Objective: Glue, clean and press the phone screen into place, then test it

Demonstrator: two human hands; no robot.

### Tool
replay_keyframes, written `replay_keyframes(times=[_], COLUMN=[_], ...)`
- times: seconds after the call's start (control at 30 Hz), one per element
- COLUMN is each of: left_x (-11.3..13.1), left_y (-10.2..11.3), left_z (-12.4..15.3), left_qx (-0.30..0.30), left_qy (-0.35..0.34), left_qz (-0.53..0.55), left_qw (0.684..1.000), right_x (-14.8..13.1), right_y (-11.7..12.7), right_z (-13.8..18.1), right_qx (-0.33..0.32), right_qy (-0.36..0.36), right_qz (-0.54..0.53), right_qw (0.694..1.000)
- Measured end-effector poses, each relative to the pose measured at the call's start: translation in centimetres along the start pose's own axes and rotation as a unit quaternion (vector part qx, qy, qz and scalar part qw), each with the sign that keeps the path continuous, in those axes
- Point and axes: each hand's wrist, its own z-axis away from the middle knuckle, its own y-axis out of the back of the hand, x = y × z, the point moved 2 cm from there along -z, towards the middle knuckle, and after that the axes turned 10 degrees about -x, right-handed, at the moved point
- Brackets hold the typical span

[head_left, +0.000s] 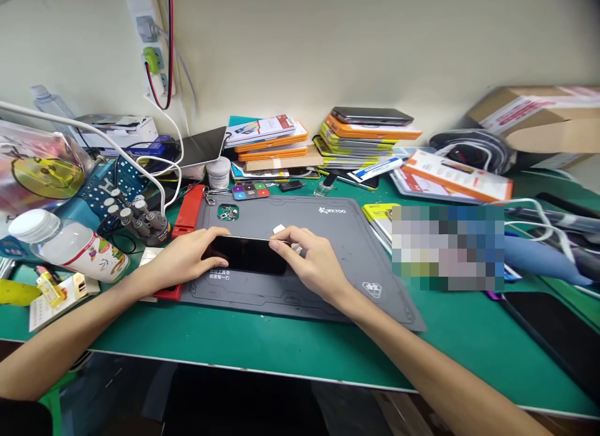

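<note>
A dark-screened smartphone [248, 253] is held lengthwise above a grey work mat [281, 298], its screen facing me. My left hand [187, 255] grips its left end, thumb on the front and fingers along the top edge. At the right end, my right hand [312, 258] has its thumb and index finger closed on the upper corner. A small white piece [279, 228] shows just behind the right fingers; I cannot make out what it is. Small metal parts, likely screws, lie in a green round recess [228, 212] of the mat.
Left stand a white-capped bottle [105, 255], a screwdriver holder [154, 230] and a red strip [189, 211]. Stacked boxes [356, 145], a white jar [218, 173] and a cardboard box [539, 123] line the back. A black phone [557, 336] lies at right on the green table [281, 342].
</note>
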Motion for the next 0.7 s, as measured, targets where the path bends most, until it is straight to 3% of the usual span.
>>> replay_keyframes(times=[0.3,0.43,0.6,0.7], left_x=[0.1,0.2,-0.6,-1.0], left_y=[0.1,0.3,0.9,1.0], left_z=[0.1,0.1,-0.3,-0.4], left_qx=[0.001,0.024,0.116,0.125], left_qy=[0.011,0.021,0.035,0.047], left_qz=[0.010,0.096,0.323,0.398], left_qw=[1.000,0.995,0.939,0.908], right_x=[-0.4,-0.4,-0.5,-0.9], right_y=[-0.7,-0.3,-0.2,-0.6], right_z=[0.1,0.4,1.0,1.3], right_qx=[0.014,0.006,-0.070,-0.123], right_qy=[-0.007,0.015,0.077,0.150], right_qz=[0.010,0.026,0.012,0.001], right_qw=[1.000,1.000,0.994,0.981])
